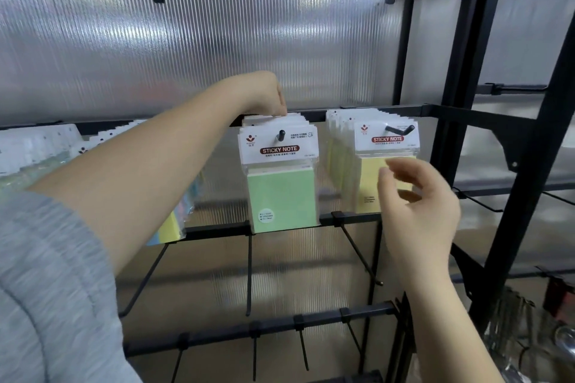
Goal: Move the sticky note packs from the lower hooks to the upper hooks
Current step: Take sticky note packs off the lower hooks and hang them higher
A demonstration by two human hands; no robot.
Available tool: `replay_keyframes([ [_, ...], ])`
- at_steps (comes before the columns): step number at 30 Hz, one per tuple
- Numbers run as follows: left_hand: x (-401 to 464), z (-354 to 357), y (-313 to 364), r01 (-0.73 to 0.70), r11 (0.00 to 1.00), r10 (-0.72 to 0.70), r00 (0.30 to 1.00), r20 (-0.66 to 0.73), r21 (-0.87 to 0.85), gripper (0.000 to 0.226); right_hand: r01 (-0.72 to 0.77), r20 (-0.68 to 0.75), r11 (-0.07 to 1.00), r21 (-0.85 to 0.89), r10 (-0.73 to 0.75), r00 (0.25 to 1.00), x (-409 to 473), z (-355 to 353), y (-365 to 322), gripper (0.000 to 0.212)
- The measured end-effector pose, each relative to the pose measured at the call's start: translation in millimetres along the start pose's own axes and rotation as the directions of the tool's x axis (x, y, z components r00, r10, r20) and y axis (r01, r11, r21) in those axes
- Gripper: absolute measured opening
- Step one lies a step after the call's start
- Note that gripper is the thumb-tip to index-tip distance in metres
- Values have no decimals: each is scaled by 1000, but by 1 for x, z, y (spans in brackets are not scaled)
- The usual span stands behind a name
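Display rack seen from the wearer's head. The left hand [267,96] reaches up and far, fingertips pinching the top edge of the header cards of the green sticky note packs [281,177], which hang in a stack on an upper hook [281,135] whose tip points toward the viewer. The right hand [417,205] hovers released, fingers loosely spread and holding nothing, just in front of the yellow sticky note packs [370,183] hanging on the neighbouring hook [401,129] to the right. Packs slide on and off along each hook's axis, far to near, so any further travel runs toward or away from the viewer. The lower hooks [249,274] beneath stand bare, suggesting the transfer is largely done here. More packs hang at far left [40,149], partly hidden by the left forearm. Open room lies between the two stacks; the black upright [510,134] bounds the right side.
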State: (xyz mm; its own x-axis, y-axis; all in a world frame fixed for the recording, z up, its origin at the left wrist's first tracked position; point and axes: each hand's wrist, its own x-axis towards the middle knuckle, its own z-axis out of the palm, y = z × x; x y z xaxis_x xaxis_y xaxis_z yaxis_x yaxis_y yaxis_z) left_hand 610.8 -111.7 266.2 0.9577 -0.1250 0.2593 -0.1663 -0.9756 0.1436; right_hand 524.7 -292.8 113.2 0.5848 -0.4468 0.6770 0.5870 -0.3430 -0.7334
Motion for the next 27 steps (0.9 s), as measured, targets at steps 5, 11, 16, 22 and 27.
replay_keyframes([
  [5,-2,-2,34,-113,981,124,991,56,-160,22,-10,-39,991,-134,5,999,27,-12,17,26],
  [11,-5,7,68,-196,921,267,947,178,-338,19,-153,231,986,-61,163,959,47,-18,27,42],
  [16,-5,14,77,-227,921,289,943,165,-316,13,-175,271,984,-32,178,946,53,-22,27,39],
  [22,-7,9,85,-294,915,336,935,115,-277,10,-167,238,986,0,162,958,53,-30,24,37],
  [27,-8,8,90,-320,910,358,928,107,-265,12,-159,223,986,51,144,964,49,-38,20,37],
])
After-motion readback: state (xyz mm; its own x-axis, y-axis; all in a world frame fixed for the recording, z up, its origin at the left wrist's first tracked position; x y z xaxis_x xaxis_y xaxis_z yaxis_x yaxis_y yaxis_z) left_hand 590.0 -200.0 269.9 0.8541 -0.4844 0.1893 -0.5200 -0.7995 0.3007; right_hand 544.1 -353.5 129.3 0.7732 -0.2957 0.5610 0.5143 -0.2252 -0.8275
